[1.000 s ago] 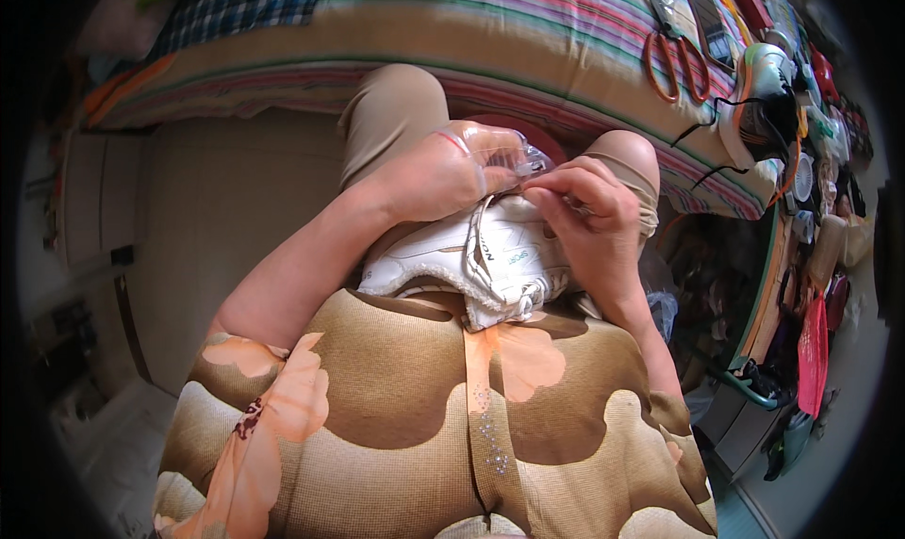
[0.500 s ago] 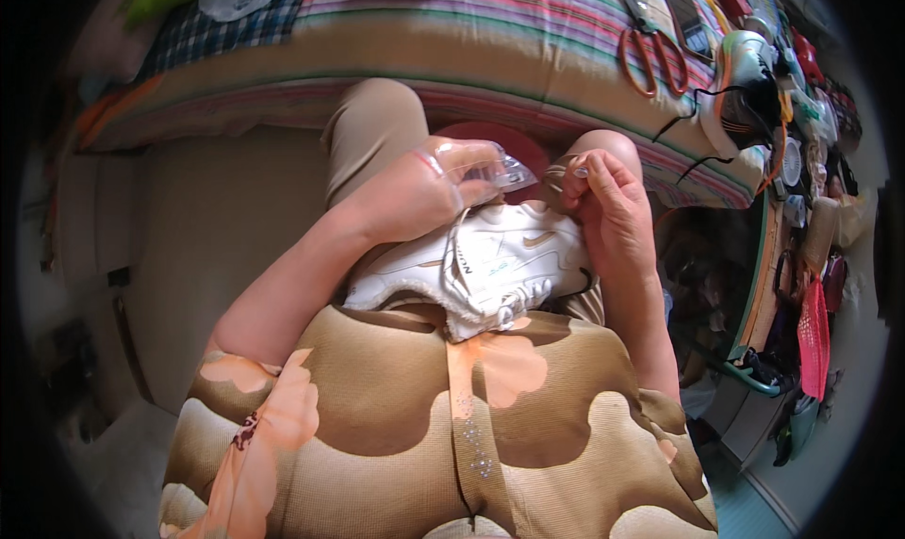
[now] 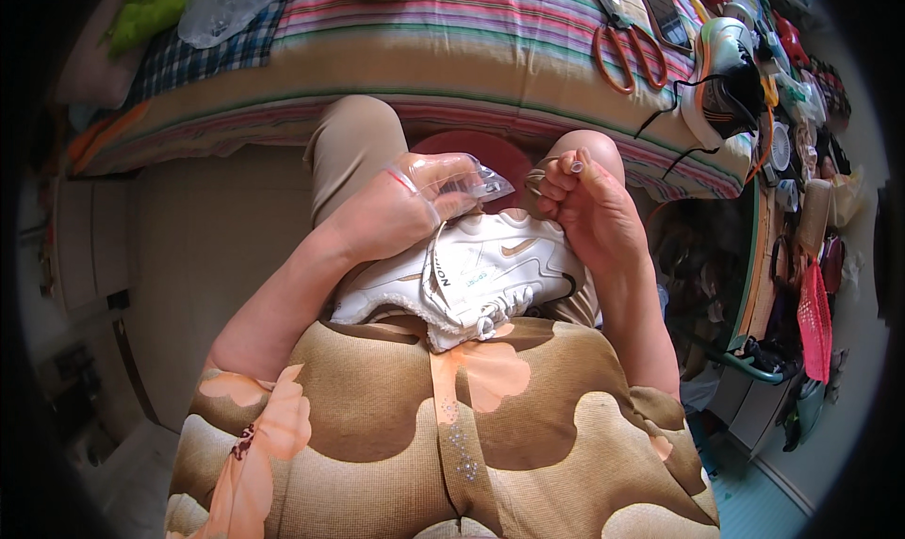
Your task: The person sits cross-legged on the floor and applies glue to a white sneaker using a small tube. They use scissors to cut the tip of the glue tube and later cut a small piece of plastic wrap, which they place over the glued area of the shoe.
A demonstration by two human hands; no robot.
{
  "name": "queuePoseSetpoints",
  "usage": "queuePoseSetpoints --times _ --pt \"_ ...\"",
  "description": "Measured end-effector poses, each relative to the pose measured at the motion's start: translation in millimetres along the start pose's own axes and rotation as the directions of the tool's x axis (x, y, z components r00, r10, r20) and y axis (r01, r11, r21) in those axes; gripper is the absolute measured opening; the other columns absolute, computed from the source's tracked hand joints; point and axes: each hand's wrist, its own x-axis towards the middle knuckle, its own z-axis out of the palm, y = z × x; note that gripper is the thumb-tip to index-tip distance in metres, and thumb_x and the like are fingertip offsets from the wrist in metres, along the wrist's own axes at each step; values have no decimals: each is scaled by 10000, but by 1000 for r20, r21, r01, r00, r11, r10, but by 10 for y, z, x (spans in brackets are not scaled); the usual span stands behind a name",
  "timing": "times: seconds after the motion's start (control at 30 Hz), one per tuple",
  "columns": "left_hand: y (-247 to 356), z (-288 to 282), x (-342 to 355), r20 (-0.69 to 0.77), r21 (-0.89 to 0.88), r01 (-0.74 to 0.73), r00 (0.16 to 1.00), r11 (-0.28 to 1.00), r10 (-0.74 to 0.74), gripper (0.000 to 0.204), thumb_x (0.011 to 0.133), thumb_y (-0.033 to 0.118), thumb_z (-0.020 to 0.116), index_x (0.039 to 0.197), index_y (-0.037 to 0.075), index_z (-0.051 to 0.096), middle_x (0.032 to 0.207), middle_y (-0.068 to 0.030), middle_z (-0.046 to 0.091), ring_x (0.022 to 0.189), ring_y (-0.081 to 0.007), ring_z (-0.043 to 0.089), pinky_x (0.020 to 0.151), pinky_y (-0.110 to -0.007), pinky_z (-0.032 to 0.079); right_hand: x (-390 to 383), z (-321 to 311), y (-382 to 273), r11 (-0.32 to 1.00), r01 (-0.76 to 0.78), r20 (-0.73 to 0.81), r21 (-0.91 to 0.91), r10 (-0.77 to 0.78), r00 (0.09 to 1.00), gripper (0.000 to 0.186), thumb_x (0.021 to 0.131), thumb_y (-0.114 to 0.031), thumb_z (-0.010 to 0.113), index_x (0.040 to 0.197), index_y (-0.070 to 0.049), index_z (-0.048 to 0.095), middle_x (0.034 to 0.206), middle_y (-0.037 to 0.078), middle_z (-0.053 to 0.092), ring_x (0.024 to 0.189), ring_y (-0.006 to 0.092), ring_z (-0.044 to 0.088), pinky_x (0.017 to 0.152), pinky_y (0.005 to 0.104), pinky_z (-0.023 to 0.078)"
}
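A white sneaker [image 3: 490,266] with tan trim lies on its side across my lap, its laces toward me. My left hand [image 3: 401,204] is above the shoe's far edge, with a clear plastic bag [image 3: 490,183] drawn over its curled fingers. A thin red line runs round the bag near the back of that hand. What those fingers grip, if anything, is hidden. At the shoe's right end, my right hand [image 3: 603,209] is closed, with a tiny pale thing [image 3: 577,167] pinched at thumb and forefinger, too small to name. A ring-like band shows by its other fingers.
Beyond my knees is a bed with a striped cover [image 3: 452,58]. Red-handled scissors [image 3: 617,63], a phone [image 3: 660,11] and another sneaker [image 3: 726,82] lie on its right. A red basin-like thing [image 3: 476,148] sits between my knees. Cluttered shelving [image 3: 754,266] stands at right.
The whole view has shifted a little, so hands, shoe and bed sit slightly farther left. Both hands keep almost the same pose over the shoe.
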Motion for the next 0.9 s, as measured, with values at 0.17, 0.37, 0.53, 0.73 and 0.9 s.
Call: queuePoseSetpoints --times 0.17,0.37,0.53,0.73,0.9 --pt "-6 1 7 7 31 -30 1000 999 30 72 906 32 593 952 -22 583 838 -47 630 800 -86 556 739 -251 452 -3 -34 -14 996 -48 17 77 47 999 247 991 -338 497 881 -117 511 823 -11 435 766 140 409 716 306 406" --pt "-60 7 13 5 -17 -11 1000 1000 11 60 904 18 588 944 -27 583 850 -43 627 812 -90 568 752 -250 460 0 -85 -8 990 -67 100 124 54 993 229 989 -333 498 908 -120 517 838 -15 434 790 137 412 747 306 400" --pt "-38 12 18 5 -36 3 1000 999 -2 55 909 15 579 945 -26 587 859 -43 623 815 -95 563 760 -251 457 -9 -99 -6 989 -54 94 141 41 995 209 982 -327 513 924 -126 525 853 -27 460 811 129 435 772 307 409" --pt "-47 4 27 8 -12 0 1000 1000 0 68 911 27 580 952 -26 594 854 -40 615 810 -98 556 759 -256 452 10 -182 26 964 -54 132 262 20 991 167 971 -299 536 965 -132 540 848 -51 493 828 114 458 800 317 426" --pt "-30 0 38 14 0 -3 1000 1000 3 73 908 25 581 956 -27 597 857 -43 619 817 -97 560 763 -256 456 8 -210 32 954 -31 128 299 -8 992 139 954 -254 569 1013 -131 544 868 -45 535 856 114 492 836 324 446"
